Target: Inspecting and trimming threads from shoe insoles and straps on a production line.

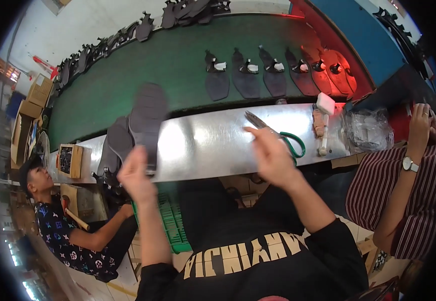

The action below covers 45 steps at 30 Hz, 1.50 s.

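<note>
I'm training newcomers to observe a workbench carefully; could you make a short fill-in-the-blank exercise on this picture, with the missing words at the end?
1. The blurred dark sole is in the grip of the ____ hand.
2. The scissors near the right hand have ____ handles.
3. The spaced row of soles on the belt looks red at its ____ end.
4. The box of small dark parts, toward the left end of the metal table, is made of ____.

Missing words: left; green; right; wood.
</note>
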Available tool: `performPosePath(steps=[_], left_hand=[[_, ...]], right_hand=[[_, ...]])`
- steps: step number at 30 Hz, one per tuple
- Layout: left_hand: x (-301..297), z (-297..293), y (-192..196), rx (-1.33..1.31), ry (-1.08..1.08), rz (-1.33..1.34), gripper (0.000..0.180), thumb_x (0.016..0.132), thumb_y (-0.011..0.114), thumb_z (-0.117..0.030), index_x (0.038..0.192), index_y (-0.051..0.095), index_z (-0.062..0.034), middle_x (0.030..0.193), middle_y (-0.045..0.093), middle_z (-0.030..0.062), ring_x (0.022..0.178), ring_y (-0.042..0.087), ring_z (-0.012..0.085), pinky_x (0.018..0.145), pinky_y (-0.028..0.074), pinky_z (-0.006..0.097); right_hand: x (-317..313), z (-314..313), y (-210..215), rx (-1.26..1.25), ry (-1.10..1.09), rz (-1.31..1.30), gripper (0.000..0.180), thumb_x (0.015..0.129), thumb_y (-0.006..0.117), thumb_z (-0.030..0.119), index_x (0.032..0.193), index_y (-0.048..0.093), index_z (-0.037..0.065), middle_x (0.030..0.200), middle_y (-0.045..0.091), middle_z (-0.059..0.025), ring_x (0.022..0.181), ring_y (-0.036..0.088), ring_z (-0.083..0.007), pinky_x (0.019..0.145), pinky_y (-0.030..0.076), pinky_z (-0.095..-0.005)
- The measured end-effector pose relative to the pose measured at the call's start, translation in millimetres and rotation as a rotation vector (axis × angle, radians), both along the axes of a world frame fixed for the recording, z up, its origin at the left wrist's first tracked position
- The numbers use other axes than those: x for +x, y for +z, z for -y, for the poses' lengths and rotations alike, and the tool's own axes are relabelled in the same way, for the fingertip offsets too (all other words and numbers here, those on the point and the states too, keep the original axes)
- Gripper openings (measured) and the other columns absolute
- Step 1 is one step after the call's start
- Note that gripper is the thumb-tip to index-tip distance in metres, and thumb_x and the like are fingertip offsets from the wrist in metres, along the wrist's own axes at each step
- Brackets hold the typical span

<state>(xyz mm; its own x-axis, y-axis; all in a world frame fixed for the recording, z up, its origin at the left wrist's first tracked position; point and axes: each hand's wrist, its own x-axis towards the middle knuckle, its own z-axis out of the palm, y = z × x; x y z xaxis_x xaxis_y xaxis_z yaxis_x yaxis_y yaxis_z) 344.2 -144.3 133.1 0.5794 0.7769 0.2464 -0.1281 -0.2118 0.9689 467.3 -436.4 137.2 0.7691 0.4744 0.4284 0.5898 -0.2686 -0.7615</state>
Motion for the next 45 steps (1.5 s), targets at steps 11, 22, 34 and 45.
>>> performPosePath(steps=[11,22,34,45], left_hand=[[-43,-238,-29,0.463,0.08,-0.729,0.027,0.085,0.055,-0.003,0.107,0.07,0.0021,0.089,0.07,0.007,0.081,0.062,0.0134,0.078,0.047,0.026],[-81,-171,35,0.161,0.244,-0.177,0.03,0.096,0.057,-0.025,0.102,0.069,0.0019,0.086,0.064,-0.0014,0.075,0.052,0.0075,0.068,0.041,0.023],[-80,107,216,0.797,-1.154,0.597,0.05,0.094,0.056,-0.034,0.141,0.04,-0.0431,0.142,0.044,-0.0109,0.126,0.043,0.0287,0.103,0.038,0.05],[-71,172,203,0.495,-1.223,0.697,0.023,0.096,0.053,-0.034,0.115,0.066,-0.0399,0.119,0.06,-0.0157,0.101,0.055,0.0113,0.09,0.045,0.034]], right_hand=[[82,117,-46,-0.639,-0.5,0.2,0.027,0.081,0.062,0.003,0.107,0.067,0.004,0.093,0.063,-0.0165,0.092,0.056,-0.0354,0.089,0.043,-0.0423],[-59,83,150,0.82,0.84,0.254,0.036,0.098,0.055,0.034,0.086,0.069,0.004,0.084,0.065,-0.0141,0.054,0.05,-0.0185,0.051,0.048,-0.0312],[-124,64,162,0.611,0.79,0.164,0.058,0.098,0.032,0.058,0.112,0.071,0.016,0.07,0.057,-0.0049,0.055,0.04,-0.0138,0.049,0.029,-0.0255],[-134,91,155,0.865,1.248,-0.337,0.063,0.099,0.033,0.057,0.096,0.075,0.01,0.054,0.048,0.0022,0.041,0.032,-0.0117,0.038,0.021,-0.0273]])
